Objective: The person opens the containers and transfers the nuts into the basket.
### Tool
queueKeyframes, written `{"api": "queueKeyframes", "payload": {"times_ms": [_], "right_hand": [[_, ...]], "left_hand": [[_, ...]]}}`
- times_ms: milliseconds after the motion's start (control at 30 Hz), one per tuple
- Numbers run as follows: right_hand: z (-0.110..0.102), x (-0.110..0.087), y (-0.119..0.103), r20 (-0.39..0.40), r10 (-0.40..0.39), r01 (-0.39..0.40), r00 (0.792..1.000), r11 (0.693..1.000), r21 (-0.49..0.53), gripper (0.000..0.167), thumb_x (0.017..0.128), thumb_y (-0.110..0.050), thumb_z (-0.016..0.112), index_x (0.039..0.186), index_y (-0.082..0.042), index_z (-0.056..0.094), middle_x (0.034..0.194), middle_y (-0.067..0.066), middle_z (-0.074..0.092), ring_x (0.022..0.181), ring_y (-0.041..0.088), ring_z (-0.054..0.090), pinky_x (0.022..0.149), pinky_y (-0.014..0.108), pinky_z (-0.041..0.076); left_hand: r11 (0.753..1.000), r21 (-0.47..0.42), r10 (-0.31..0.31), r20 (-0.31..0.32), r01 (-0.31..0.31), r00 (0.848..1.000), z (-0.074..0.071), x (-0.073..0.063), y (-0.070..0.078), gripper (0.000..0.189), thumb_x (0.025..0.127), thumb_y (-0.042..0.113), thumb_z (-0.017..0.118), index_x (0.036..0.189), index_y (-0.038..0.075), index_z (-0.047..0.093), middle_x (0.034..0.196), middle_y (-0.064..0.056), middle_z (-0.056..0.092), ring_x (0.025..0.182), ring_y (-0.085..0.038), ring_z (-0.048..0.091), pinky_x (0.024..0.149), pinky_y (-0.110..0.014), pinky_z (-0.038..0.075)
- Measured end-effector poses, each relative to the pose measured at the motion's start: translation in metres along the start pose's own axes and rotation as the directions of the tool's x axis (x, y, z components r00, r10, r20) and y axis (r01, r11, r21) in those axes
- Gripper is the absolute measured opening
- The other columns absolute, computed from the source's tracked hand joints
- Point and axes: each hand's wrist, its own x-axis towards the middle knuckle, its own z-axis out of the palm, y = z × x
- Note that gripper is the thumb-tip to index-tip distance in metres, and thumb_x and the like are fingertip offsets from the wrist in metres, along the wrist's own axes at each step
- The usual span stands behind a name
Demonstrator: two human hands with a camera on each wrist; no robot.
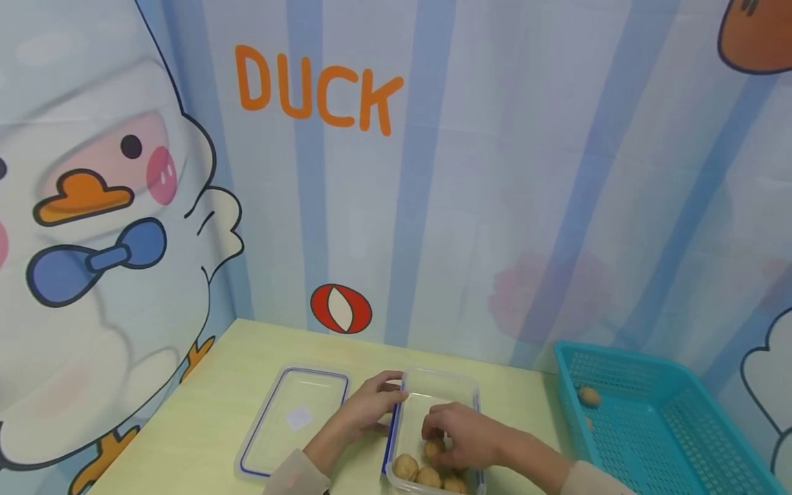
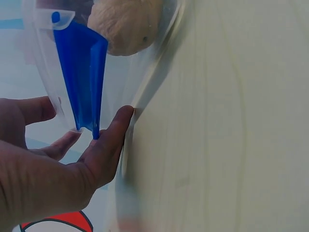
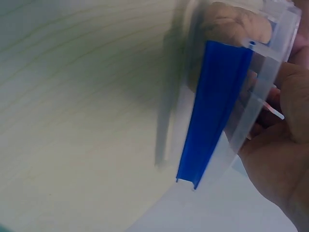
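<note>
A clear plastic container [image 1: 396, 440] with blue side latches stands on the table, several walnuts [image 1: 405, 467] lying in its near end. At its left side, my left hand [image 1: 369, 401] grips the wall near the far corner; the left wrist view shows the fingers by a blue latch [image 2: 82, 72]. My right hand [image 1: 467, 433] reaches down inside the container, its curled fingers and thumb around a walnut [image 1: 434, 449] just above the others. In the right wrist view, the container wall partly covers the right hand [image 3: 275, 130].
Left of the container, a clear lid [image 1: 297, 419] with a blue seal lies flat on the table [image 1: 204, 412]. A turquoise basket [image 1: 643, 364] with a walnut [image 1: 589, 396] and another partly hidden piece stands at the right. A printed duck curtain [image 1: 495, 172] hangs behind the table.
</note>
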Motion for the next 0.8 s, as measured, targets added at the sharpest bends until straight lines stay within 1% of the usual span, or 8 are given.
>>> {"api": "queueKeyframes", "payload": {"times_ms": [100, 200, 333, 433, 533, 667, 800], "right_hand": [[-0.007, -0.003, -0.005, -0.016, -0.022, 0.023, 1.0, 0.999, 0.035, 0.017, 0.091, -0.011, 0.081, 0.106, -0.009, 0.074, 0.097, -0.01, 0.064, 0.087, -0.001, 0.06, 0.08, 0.02, 0.054], [-0.018, -0.006, -0.013, -0.029, -0.036, 0.038, 0.999, 0.997, 0.063, 0.013, 0.096, -0.011, 0.078, 0.108, -0.01, 0.074, 0.101, -0.01, 0.065, 0.089, -0.001, 0.061, 0.081, 0.022, 0.055], [-0.039, -0.01, -0.022, -0.054, -0.034, 0.038, 0.998, 0.996, 0.086, 0.01, 0.099, -0.015, 0.077, 0.109, -0.015, 0.073, 0.101, -0.01, 0.065, 0.089, -0.001, 0.061, 0.08, 0.022, 0.056], [-0.056, -0.017, -0.024, -0.079, -0.011, 0.02, 0.997, 0.993, 0.112, 0.012, 0.099, -0.019, 0.078, 0.109, -0.016, 0.074, 0.1, -0.012, 0.065, 0.089, 0.0, 0.062, 0.08, 0.023, 0.057], [-0.072, -0.029, -0.023, -0.124, 0.008, 0.008, 0.992, 0.992, 0.125, 0.014, 0.098, -0.02, 0.08, 0.11, -0.016, 0.074, 0.1, -0.012, 0.066, 0.09, 0.002, 0.063, 0.081, 0.026, 0.058], [-0.089, -0.048, -0.015, -0.201, 0.029, -0.002, 0.979, 0.991, 0.133, 0.016, 0.098, -0.022, 0.079, 0.112, -0.015, 0.073, 0.104, -0.009, 0.069, 0.094, 0.007, 0.065, 0.084, 0.032, 0.059], [-0.103, -0.068, -0.002, -0.248, 0.098, -0.056, 0.964, 0.984, 0.168, 0.021, 0.1, -0.028, 0.077, 0.116, -0.014, 0.072, 0.108, -0.006, 0.068, 0.098, 0.01, 0.067, 0.086, 0.032, 0.059]], "left_hand": [[1.0, -0.006, -0.004, 0.007, 0.004, 1.0, 0.0, 0.001, -0.001, 0.053, 0.106, 0.02, 0.063, 0.155, 0.006, 0.048, 0.143, -0.02, 0.058, 0.121, -0.038, 0.064, 0.074, -0.047, 0.061], [1.0, -0.006, -0.008, 0.011, 0.008, 1.0, 0.0, 0.001, -0.001, 0.053, 0.106, 0.02, 0.063, 0.155, 0.006, 0.048, 0.143, -0.02, 0.058, 0.12, -0.036, 0.065, 0.074, -0.047, 0.061], [1.0, 0.0, -0.006, 0.008, 0.006, 1.0, -0.001, 0.002, 0.0, 0.054, 0.106, 0.02, 0.063, 0.155, 0.006, 0.048, 0.144, -0.02, 0.058, 0.121, -0.038, 0.064, 0.076, -0.048, 0.061], [1.0, -0.002, -0.007, 0.004, 0.007, 1.0, -0.003, 0.002, -0.001, 0.054, 0.106, 0.021, 0.063, 0.156, 0.006, 0.047, 0.144, -0.02, 0.058, 0.122, -0.039, 0.064, 0.073, -0.046, 0.061], [1.0, -0.006, -0.012, 0.007, 0.012, 1.0, -0.002, 0.002, -0.002, 0.055, 0.106, 0.021, 0.064, 0.156, 0.007, 0.047, 0.144, -0.019, 0.057, 0.122, -0.038, 0.064, 0.069, -0.041, 0.06], [1.0, -0.005, -0.017, -0.003, 0.017, 1.0, 0.0, 0.003, -0.003, 0.056, 0.105, 0.022, 0.066, 0.156, 0.008, 0.047, 0.145, -0.018, 0.055, 0.122, -0.037, 0.063, 0.065, -0.037, 0.059], [1.0, 0.0, -0.022, -0.017, 0.022, 1.0, 0.0, 0.003, -0.003, 0.056, 0.105, 0.022, 0.066, 0.156, 0.008, 0.048, 0.145, -0.018, 0.055, 0.121, -0.036, 0.063, 0.065, -0.037, 0.058]]}}
